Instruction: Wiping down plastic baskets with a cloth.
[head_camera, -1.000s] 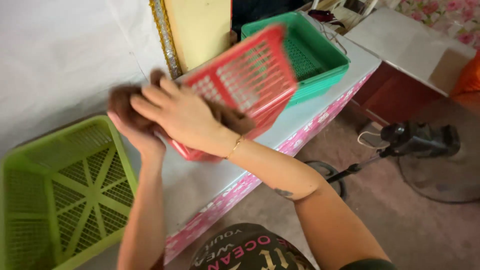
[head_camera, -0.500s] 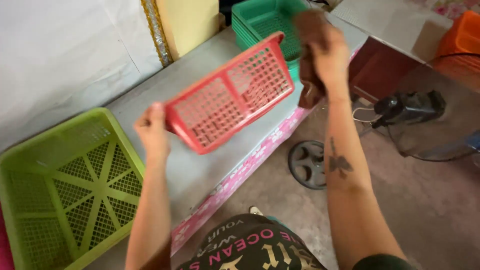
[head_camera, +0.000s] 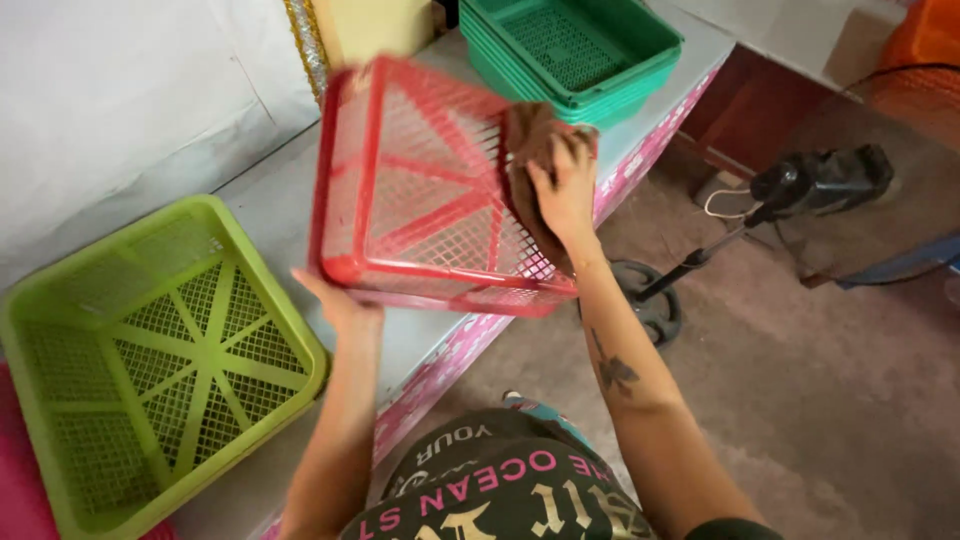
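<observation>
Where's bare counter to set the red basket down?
Bare strip of counter between the lime basket and green stack, under the red basket. Both ends are crowded: lime basket fills one, green stack the other.

I see a red plastic basket (head_camera: 420, 190), shallow and rectangular, its walls and floor a fine mesh with thicker ribs radiating across the bottom. It is lifted off the surface and tipped up, open side toward me. A brown cloth (head_camera: 528, 165), crumpled and dull, lies pressed against the inside of its right part, near the far right corner, spilling down toward the near rim.
</observation>
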